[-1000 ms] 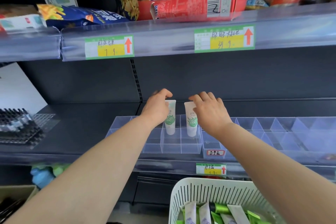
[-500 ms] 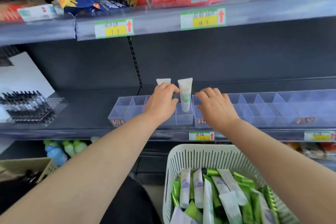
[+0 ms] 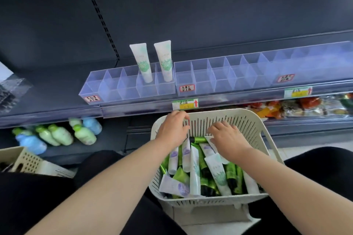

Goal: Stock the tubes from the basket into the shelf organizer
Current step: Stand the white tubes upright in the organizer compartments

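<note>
While two tubes stand in the organizer, hands are placed in the basket.
Left hand is curled, hold unclear; right hand is spread on loose tubes.

Shelf price tag: red up-arrow; writing illegible.

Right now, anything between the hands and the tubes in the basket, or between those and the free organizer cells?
Nothing visible. The left hand and right hand are both in the basket, right at the loose tubes. The way up to the shelf organizer is open; two standing tubes fill two cells, the rest look free.
</note>
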The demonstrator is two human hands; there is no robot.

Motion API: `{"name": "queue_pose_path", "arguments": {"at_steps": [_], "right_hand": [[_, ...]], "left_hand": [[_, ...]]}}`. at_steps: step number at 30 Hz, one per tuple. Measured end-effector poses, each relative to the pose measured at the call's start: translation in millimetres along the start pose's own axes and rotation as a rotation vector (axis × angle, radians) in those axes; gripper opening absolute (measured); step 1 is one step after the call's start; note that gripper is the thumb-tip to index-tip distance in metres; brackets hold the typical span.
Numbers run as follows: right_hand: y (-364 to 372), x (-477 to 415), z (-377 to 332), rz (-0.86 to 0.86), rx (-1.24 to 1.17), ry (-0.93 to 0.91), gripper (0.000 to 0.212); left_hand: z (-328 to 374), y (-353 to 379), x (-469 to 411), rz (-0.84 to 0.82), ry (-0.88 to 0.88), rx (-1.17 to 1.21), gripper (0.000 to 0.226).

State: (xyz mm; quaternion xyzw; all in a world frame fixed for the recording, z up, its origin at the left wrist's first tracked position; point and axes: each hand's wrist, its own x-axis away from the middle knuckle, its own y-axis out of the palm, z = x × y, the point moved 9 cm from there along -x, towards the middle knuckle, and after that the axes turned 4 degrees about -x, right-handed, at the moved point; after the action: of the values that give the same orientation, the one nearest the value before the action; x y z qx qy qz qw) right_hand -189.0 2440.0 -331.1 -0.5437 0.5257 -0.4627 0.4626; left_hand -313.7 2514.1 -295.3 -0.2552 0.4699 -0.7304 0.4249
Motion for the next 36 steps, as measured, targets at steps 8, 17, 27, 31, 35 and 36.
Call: {"name": "queue_pose_path", "arguments": {"at_steps": [8,17,27,31,35,36], "right_hand": [[62.8,22.0,4.7,-0.236,-0.012,-0.013,0.039],[67.6,32.3,-1.3,-0.243,-0.103,0.001,0.028],[-1.9,30.3,17.4,-0.024,-0.457,0.072,0.015],[-22.4,27.2,35.9,0.13,-0.494,0.092,0.023],[-12.4,30.8,40.7,0.128,-0.466,0.115,0.023],[-10.3,32.0,41.0,0.133,-0.463,0.118,0.022]], "left_hand": [[-15.3,64.8,11.8,-0.148,-0.061,-0.011,0.027],[-33.4,84.9,15.8,-0.185,-0.092,-0.026,0.026],[-34.5,112.1,7.1,-0.343,-0.268,-0.052,0.038],[-26.9,128.5,4.8,-0.41,-0.298,-0.095,0.044],[-23.5,139.9,7.9,-0.421,-0.319,-0.159,0.039],[-24.3,140.8,9.1,-0.421,-0.327,-0.167,0.04]]}}
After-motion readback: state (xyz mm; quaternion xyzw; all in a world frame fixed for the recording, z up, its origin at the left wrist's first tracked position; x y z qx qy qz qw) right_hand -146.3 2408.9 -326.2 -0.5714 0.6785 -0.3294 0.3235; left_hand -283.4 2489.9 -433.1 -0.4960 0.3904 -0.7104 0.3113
